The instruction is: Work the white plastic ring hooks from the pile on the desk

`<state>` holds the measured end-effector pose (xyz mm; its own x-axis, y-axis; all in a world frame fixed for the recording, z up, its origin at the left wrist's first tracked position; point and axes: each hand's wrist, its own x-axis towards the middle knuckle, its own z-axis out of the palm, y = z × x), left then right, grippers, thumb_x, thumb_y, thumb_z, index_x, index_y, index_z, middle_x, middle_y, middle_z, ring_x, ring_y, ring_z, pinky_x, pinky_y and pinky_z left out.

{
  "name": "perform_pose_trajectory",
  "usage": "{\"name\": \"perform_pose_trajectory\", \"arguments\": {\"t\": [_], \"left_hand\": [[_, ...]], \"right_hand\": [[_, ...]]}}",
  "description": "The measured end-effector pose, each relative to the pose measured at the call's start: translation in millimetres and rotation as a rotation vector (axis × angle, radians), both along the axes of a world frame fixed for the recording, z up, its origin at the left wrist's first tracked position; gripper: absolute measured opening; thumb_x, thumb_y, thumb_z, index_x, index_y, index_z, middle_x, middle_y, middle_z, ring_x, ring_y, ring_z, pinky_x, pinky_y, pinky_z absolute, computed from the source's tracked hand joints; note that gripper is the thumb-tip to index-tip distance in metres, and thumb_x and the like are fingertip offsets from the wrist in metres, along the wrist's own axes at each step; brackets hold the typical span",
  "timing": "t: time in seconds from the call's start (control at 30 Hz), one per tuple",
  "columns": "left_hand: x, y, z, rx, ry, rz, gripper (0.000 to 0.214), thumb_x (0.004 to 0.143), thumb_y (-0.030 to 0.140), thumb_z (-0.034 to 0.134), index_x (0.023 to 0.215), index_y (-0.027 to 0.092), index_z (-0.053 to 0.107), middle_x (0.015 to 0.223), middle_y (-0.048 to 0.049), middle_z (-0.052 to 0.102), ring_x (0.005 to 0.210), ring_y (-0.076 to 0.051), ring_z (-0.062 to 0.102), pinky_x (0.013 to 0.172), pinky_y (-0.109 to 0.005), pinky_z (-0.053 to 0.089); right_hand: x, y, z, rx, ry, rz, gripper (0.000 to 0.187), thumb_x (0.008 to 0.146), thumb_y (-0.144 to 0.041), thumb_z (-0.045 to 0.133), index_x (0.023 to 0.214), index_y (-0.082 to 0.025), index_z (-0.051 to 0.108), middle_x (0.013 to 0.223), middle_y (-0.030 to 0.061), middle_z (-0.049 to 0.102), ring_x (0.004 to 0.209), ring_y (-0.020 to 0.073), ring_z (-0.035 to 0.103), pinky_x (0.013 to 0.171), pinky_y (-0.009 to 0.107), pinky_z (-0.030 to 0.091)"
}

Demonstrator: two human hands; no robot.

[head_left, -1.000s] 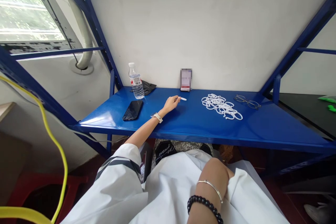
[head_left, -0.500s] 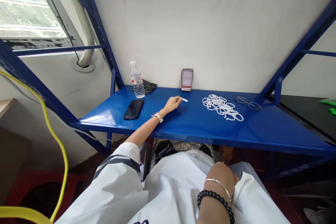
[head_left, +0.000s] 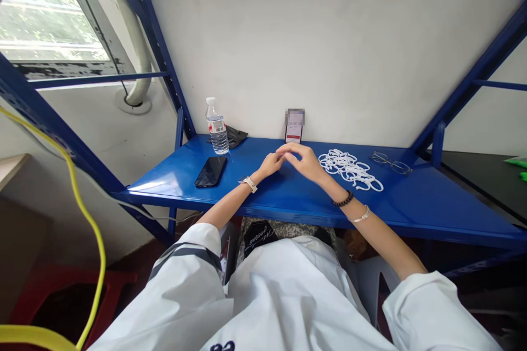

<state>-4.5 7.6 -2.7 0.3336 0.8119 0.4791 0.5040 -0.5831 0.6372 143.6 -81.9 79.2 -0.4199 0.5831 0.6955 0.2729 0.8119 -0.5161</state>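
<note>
My left hand (head_left: 269, 164), with a pale watch on its wrist, rests on the blue shelf (head_left: 288, 197), fingertips pinched as before on a small white piece. That piece is now hidden. My right hand (head_left: 303, 161), wearing a black bead bracelet and a thin bangle, hovers beside it, and its fingers meet the left fingertips. A heap of white plastic rings (head_left: 349, 168) lies just right of my right hand.
A black phone (head_left: 211, 171) lies flat at the left, with a water bottle (head_left: 217, 134) and a black pouch (head_left: 237, 135) behind it. A small upright screen (head_left: 293, 126) leans on the wall. Glasses (head_left: 391, 163) lie far right. A yellow hose (head_left: 84, 214) hangs at left.
My right hand has risen from my lap onto the shelf and joined the left fingertips. The left hand has stayed put; the white piece it pinched is now covered.
</note>
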Motion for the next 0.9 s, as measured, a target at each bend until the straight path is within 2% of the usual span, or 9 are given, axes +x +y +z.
{"name": "perform_pose_trajectory", "arguments": {"t": [0.07,0.13,0.23,0.33,0.53,0.7,0.8,0.9], "left_hand": [[-1,1,0.5,-0.012,0.05,-0.063,0.035,0.095,0.039,0.039,0.078,0.015,0.059,0.047,0.0026,0.05,0.05,-0.013,0.05,0.057,-0.024,0.038],[-1,1,1.5,-0.014,0.08,-0.094,0.036,0.097,0.04,0.036,0.081,0.016,0.057,0.048,0.0033,0.05,0.049,-0.013,0.05,0.057,-0.023,0.037],[-2,0,2.5,-0.018,0.111,-0.097,0.035,0.097,0.042,0.035,0.083,0.017,0.056,0.048,0.0036,0.051,0.048,-0.013,0.051,0.056,-0.023,0.036],[-1,-1,2.6,-0.023,0.144,-0.097,0.036,0.097,0.043,0.035,0.082,0.017,0.056,0.048,0.0033,0.051,0.049,-0.013,0.051,0.056,-0.023,0.036],[-1,0,1.2,-0.023,0.172,-0.12,0.033,0.096,0.039,0.037,0.078,0.017,0.056,0.048,0.0033,0.051,0.048,-0.013,0.05,0.056,-0.023,0.036],[-1,1,1.0,-0.008,0.159,-0.127,0.032,0.096,0.037,0.038,0.08,0.017,0.056,0.048,0.0035,0.05,0.046,-0.012,0.049,0.056,-0.023,0.036],[-1,1,1.7,-0.006,0.154,-0.133,0.032,0.095,0.037,0.038,0.08,0.016,0.057,0.048,0.0032,0.051,0.047,-0.013,0.049,0.057,-0.023,0.036],[-2,1,1.1,-0.003,0.154,-0.135,0.033,0.096,0.038,0.038,0.079,0.017,0.057,0.048,0.0036,0.05,0.047,-0.012,0.048,0.057,-0.023,0.036]], "right_hand": [[14,43,-22.0,-0.061,-0.013,-0.205,0.023,0.087,-0.023,0.049,0.094,-0.02,0.071,0.098,0.0074,0.071,0.097,0.0243,0.065,0.091,0.042,0.05],[24,71,-44.9,-0.131,-0.096,-0.286,0.026,0.083,-0.024,0.055,0.104,-0.019,0.069,0.11,0.0098,0.068,0.106,0.0267,0.062,0.096,0.044,0.047],[34,87,-69.3,-0.232,-0.189,-0.247,0.038,0.083,-0.029,0.06,0.119,-0.018,0.062,0.126,0.0129,0.061,0.116,0.0281,0.058,0.099,0.045,0.045],[39,87,-76.3,-0.26,-0.203,-0.208,0.04,0.085,-0.036,0.059,0.121,-0.019,0.061,0.124,0.0133,0.063,0.111,0.0273,0.06,0.095,0.043,0.047],[44,82,-73.6,-0.216,-0.293,-0.214,0.036,0.083,-0.039,0.062,0.113,-0.018,0.064,0.1,0.0087,0.071,0.088,0.024,0.065,0.082,0.038,0.05],[42,83,-72.5,-0.144,-0.302,-0.283,0.038,0.084,-0.046,0.06,0.112,-0.02,0.064,0.108,0.0107,0.068,0.099,0.0275,0.062,0.088,0.042,0.048],[30,65,-52.7,-0.011,-0.122,-0.346,0.034,0.091,-0.045,0.049,0.111,-0.021,0.064,0.111,0.0105,0.066,0.106,0.0283,0.059,0.095,0.046,0.045],[14,11,-17.2,0.076,0.174,-0.313,0.035,0.096,-0.042,0.038,0.113,-0.024,0.063,0.112,0.0084,0.065,0.107,0.026,0.059,0.095,0.042,0.047]]}}
